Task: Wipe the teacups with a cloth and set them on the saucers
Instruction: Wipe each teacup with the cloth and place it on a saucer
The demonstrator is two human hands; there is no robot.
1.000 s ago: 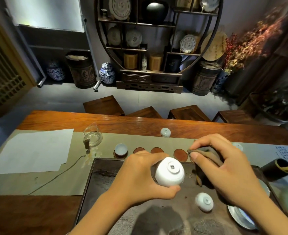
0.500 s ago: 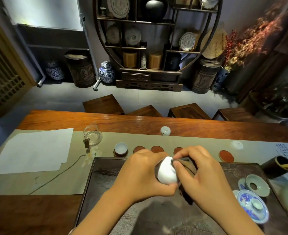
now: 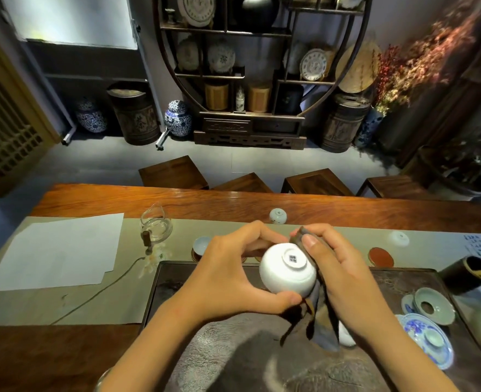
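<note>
My left hand (image 3: 233, 278) grips a white teacup (image 3: 287, 268), foot toward me, above the dark tea tray (image 3: 177, 278); my right hand (image 3: 338, 267) presses a brown cloth (image 3: 315, 312) against it. Wooden table (image 3: 233, 202), round shelf (image 3: 261, 66) behind.

White teacup (image 3: 288, 269) held base-up over tray – dark cloth (image 3: 315, 312) against its right side.
</note>
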